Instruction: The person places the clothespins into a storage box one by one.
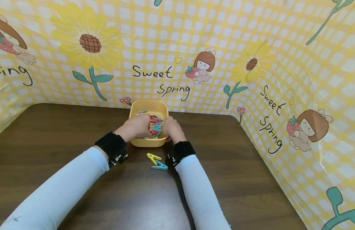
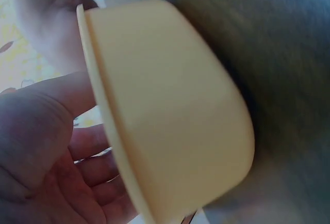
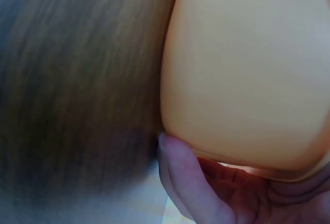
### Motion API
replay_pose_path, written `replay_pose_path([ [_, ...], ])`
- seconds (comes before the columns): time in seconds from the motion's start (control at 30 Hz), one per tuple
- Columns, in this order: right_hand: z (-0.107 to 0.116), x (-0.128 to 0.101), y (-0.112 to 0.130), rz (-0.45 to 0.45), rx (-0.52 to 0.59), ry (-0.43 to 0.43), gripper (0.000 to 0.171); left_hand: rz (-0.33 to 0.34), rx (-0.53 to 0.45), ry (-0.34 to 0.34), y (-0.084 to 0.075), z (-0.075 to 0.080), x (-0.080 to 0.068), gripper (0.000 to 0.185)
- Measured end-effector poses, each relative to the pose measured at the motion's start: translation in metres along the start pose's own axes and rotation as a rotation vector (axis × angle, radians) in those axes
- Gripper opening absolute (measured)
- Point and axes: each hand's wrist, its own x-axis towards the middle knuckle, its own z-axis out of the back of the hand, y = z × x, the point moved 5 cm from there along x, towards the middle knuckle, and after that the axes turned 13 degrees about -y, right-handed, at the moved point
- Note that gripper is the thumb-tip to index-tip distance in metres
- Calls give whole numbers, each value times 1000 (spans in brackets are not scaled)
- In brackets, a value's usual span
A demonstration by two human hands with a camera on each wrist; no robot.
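Yellow tub [image 1: 148,108] near the bench's far edge holds most pegs, both hands [image 1: 137,126] [image 1: 172,127] reaching in, grip unclear; two pegs [image 1: 156,161] remain outside.

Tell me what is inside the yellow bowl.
The yellow bowl holds a pile of red, blue and yellow clothespins. The left hand and right hand reach in and cover much of the pile, so a count is impossible.
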Motion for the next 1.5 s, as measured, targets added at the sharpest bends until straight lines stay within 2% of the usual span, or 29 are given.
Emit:
replay_pose_path([
  [0.2, 0, 0, -2, 18, -10, 12, 31, -40, -34, -29, -13, -9, 0, 19],
  [0.33, 1, 0, -1, 24, -9, 7, 24, -17, -67, -51, -20, -14, 4, 18],
  [0.37, 1, 0, -1, 27, -9, 3, 22, -6, -70, -54, -20, -16, 7, 19],
  [0.4, 1, 0, -1, 28, -8, -2, 21, -21, -91, -77, -12, -27, 17, 23],
  [0.53, 2, -1, 0, 39, -6, -3, 15, -33, -80, -99, -3, -46, 34, 27],
  [0.6, 2, -2, 1, 42, -4, 2, 13, -26, -75, -93, -2, -48, 35, 28],
  [0.63, 1, -2, 1, 43, -4, 6, 13, 5, -54, -78, -9, -38, 28, 25],
  [0.77, 1, 0, 2, 27, -10, 8, 24, 53, -60, -79, -16, -20, 12, 26],
  [0.93, -2, 9, 1, -9, -21, 27, 41, 29, -55, -137, -18, -2, -3, 27],
  [0.97, -7, 18, -3, -7, -22, 26, 42, 17, -60, -155, -18, 1, -5, 27],
  [1.13, -10, 20, -6, -12, -32, 35, 41, -72, -100, -252, -18, 16, -16, 31],
  [1.23, -3, 7, -3, -12, -34, 40, 37, -151, -115, -293, -18, 25, -25, 33],
  [1.4, 2, -3, 0, 2, -31, 35, 37, -334, -133, -291, -16, 38, -47, 36],
  [1.5, 4, -4, 2, 4, -32, 32, 40, -404, -150, -262, -15, 43, -62, 40],
])
